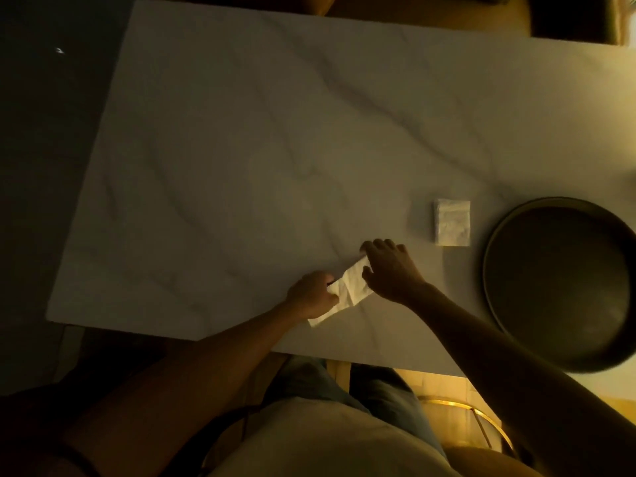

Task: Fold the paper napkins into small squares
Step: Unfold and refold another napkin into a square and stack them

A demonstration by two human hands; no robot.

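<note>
Near the front edge of a pale marble-patterned table (241, 139), a person works a white napkin (347, 290) with both bare hands in dim, yellowish light. This napkin lies as a long, partly folded strip running diagonally, one end toward the table edge and the other angled up to the right. At its lower half, the left hand (311, 297) has thumb and fingers closed together on the paper. Over the upper end, the right hand (390, 270) sits palm down with its fingers slightly spread and curled, the tips touching the strip; whether they pinch it or only press on it cannot be told. Further right and well apart from the hands, a second napkin (452, 222) lies flat on the table, already folded into a small, nearly square packet. Just beside that packet, at the right edge of the table, rests a dark round tray (495, 235) with a raised rim
</note>
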